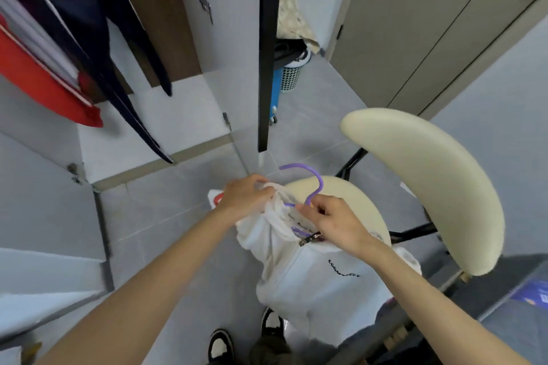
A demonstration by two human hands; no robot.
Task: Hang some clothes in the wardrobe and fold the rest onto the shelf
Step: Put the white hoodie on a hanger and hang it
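The left hand (244, 194) grips the bunched collar of a white top (299, 270). The right hand (335, 222) pinches the top's other side by a purple hanger (308, 184) that pokes out of the neck. The top hangs over a cream chair (415, 175). Dark and red clothes (59, 47) hang in the open wardrobe (154, 115).
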